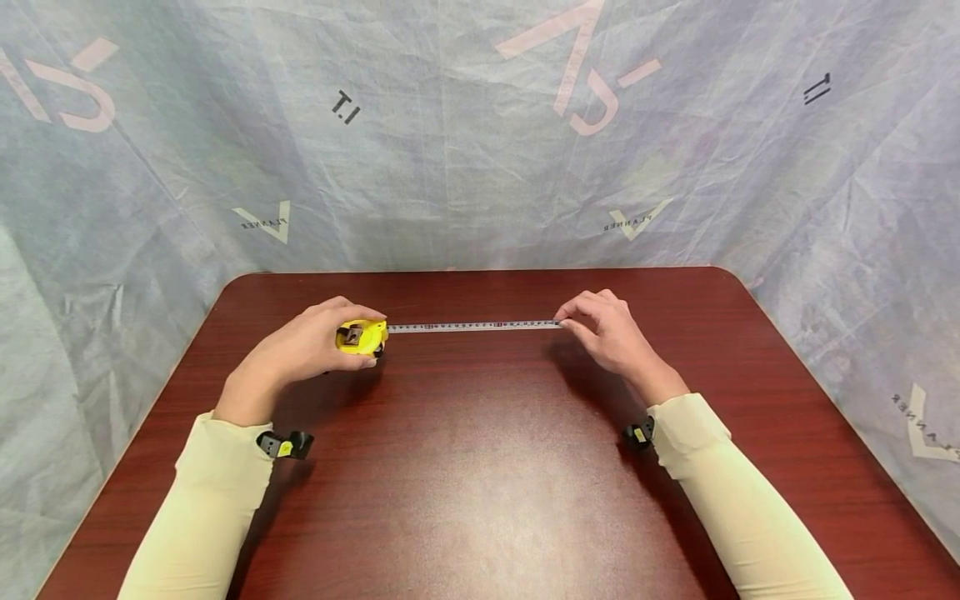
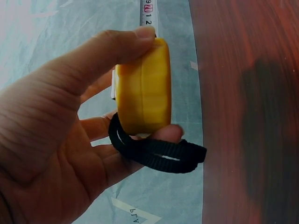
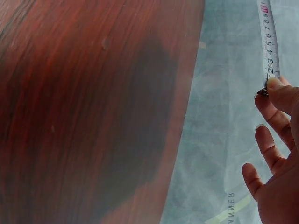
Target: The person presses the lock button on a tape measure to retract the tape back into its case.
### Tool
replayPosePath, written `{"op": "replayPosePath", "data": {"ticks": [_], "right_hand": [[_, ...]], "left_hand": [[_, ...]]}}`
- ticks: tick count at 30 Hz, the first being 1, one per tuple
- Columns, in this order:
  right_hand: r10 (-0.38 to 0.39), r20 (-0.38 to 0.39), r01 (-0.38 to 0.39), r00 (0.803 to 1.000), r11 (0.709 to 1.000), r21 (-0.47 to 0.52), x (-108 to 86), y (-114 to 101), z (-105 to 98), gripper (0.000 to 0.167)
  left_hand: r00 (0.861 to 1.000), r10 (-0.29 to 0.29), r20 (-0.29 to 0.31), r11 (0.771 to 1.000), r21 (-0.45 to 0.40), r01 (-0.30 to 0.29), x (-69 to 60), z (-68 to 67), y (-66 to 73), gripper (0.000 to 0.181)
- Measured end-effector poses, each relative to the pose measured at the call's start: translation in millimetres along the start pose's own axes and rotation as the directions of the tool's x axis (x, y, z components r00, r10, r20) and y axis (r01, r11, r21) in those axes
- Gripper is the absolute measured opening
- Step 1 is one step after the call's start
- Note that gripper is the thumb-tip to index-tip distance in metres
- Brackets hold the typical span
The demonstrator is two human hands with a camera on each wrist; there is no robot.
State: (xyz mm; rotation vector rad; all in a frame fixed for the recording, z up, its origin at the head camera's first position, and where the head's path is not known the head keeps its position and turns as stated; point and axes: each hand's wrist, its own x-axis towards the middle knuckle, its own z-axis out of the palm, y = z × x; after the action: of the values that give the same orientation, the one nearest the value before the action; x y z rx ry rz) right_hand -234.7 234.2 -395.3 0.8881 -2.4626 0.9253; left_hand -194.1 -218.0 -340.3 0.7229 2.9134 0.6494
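Note:
My left hand (image 1: 311,340) grips the yellow case of a tape measure (image 1: 363,337) between thumb and fingers. In the left wrist view the case (image 2: 144,91) stands on edge in the hand (image 2: 60,107), with a black strap (image 2: 163,155) hanging from it. The white blade (image 1: 472,326) stretches straight across to my right hand (image 1: 609,333), which pinches its end. In the right wrist view, thumb and forefinger hold the metal tip of the blade (image 3: 269,46), and the other fingers of the hand (image 3: 285,177) are spread loosely.
Both hands are above a dark red wooden table (image 1: 480,467), and their shadows fall on it. A grey printed cloth (image 1: 450,167) hangs behind the table and along its sides. Small black devices (image 1: 285,445) are strapped at both wrists.

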Motion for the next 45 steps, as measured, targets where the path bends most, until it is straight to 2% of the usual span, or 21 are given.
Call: {"op": "replayPosePath", "data": {"ticks": [45], "right_hand": [[0.001, -0.002, -0.001, 1.0, 1.0, 0.025, 5.9, -7, 11, 0.012]], "left_hand": [[1.0, 0.003, 0.004, 1.0, -0.015, -0.003, 9.4, 5.6, 7.7, 0.061]]}}
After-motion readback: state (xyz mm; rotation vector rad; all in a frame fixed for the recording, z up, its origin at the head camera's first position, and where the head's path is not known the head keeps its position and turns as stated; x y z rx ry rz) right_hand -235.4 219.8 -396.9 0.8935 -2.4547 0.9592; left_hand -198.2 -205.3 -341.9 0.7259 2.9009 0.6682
